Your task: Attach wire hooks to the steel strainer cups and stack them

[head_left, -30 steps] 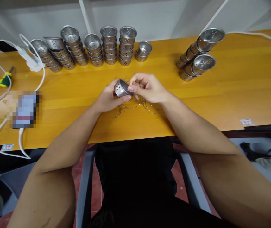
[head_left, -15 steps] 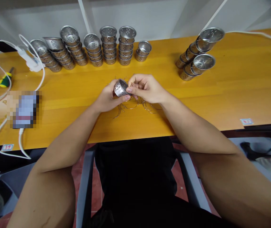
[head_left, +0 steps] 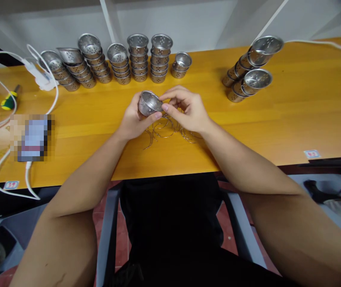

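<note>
My left hand (head_left: 134, 119) wraps round a small perforated metal cup (head_left: 147, 104), its mouth tilted up and toward the right. The thumb lies along the cup's near side. At the cup's right edge, my right hand (head_left: 185, 107) has its thumb and forefinger closed on the rim, with the other fingers curled behind. Whether a thin wire is also pinched there, I cannot tell. Several thin curved metal wires (head_left: 163, 136) lie loose on the table below the hands, partly hidden by them.
Stacks of similar cups (head_left: 140, 65) line the back of the wooden table (head_left: 278, 127), with two leaning stacks (head_left: 242, 83) at the right. On the left are a phone (head_left: 34, 137), white cables, a white plug (head_left: 43, 79) and a green-yellow screwdriver (head_left: 9, 101).
The cup has moved slightly up and left and turned so its mouth faces me more. My right forefinger has stretched farther out along its rim.
</note>
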Motion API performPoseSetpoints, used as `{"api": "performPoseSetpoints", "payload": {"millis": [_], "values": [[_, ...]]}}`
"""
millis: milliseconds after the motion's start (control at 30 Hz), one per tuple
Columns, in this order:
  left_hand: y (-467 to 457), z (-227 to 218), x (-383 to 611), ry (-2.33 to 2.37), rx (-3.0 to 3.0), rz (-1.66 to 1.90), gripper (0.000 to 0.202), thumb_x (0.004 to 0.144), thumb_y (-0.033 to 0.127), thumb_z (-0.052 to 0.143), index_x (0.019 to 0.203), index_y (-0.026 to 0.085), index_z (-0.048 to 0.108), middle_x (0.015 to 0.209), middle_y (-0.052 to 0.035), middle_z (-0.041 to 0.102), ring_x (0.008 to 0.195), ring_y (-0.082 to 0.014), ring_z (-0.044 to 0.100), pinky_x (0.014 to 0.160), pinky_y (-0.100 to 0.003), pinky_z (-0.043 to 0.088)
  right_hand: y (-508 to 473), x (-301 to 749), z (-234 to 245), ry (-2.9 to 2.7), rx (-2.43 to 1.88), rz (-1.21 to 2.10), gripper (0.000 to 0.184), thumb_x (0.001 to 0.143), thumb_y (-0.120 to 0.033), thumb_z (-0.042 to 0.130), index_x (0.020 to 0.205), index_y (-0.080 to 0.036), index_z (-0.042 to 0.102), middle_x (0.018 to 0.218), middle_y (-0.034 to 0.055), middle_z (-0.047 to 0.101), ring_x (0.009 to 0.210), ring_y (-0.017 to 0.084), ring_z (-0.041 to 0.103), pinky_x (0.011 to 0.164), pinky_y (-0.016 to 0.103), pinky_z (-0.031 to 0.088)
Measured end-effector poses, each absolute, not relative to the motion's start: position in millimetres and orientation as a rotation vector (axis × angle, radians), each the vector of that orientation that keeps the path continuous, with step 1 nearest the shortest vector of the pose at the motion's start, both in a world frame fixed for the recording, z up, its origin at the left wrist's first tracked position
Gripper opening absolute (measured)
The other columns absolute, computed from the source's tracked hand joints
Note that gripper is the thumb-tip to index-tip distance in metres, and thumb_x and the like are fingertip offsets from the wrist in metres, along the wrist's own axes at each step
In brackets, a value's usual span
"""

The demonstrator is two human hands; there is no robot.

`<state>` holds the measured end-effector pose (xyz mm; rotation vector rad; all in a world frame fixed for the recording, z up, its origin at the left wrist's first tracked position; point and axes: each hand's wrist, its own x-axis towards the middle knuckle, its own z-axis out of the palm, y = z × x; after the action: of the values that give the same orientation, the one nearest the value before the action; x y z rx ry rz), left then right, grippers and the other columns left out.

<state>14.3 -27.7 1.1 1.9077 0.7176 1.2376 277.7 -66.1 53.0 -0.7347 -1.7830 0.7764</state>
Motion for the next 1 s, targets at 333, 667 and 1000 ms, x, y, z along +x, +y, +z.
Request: {"api": "performPoseSetpoints", "payload": {"millis": [333, 667, 1000], "values": [[-24, -2, 11, 0.738, 1.947, 1.254, 0.105, 0.097, 0.106, 0.094, 0.169, 0.035, 0.064, 0.149, -0.0135, 0.078, 0.15, -0.0398, 0.083, 0.124, -0.059, 0.077, -63, 283, 49, -1.946, -0.68, 0.679, 0.04, 0.116, -0.07, 0.091, 0.13, -0.032, 0.096, 0.15, 0.0137, 0.08, 0.128, 0.034, 0.077, 0.107, 0.054, 0.076], [-24, -3, 10, 0.564, 1.937, 1.286, 0.09, 0.103, 0.09, 0.102, 0.166, 0.04, 0.06, 0.154, -0.0091, 0.081, 0.14, -0.0351, 0.084, 0.128, -0.069, 0.076, -64, 280, 38, -2.005, -0.688, 0.736, 0.051, 0.109, -0.06, 0.099, 0.152, -0.032, 0.089, 0.168, 0.0143, 0.073, 0.135, 0.035, 0.078, 0.107, 0.052, 0.079], [-31, -13, 13, 0.58, 1.995, 1.108, 0.113, 0.102, 0.097, 0.098, 0.183, 0.038, 0.046, 0.175, -0.0196, 0.073, 0.149, -0.0418, 0.081, 0.12, -0.069, 0.079, -65, 263, 23, -1.751, -0.81, 0.843, 0.102, 0.1, -0.078, 0.111, 0.179, -0.033, 0.065, 0.159, 0.0124, 0.08, 0.112, 0.028, 0.083, 0.092, 0.041, 0.075]]}}
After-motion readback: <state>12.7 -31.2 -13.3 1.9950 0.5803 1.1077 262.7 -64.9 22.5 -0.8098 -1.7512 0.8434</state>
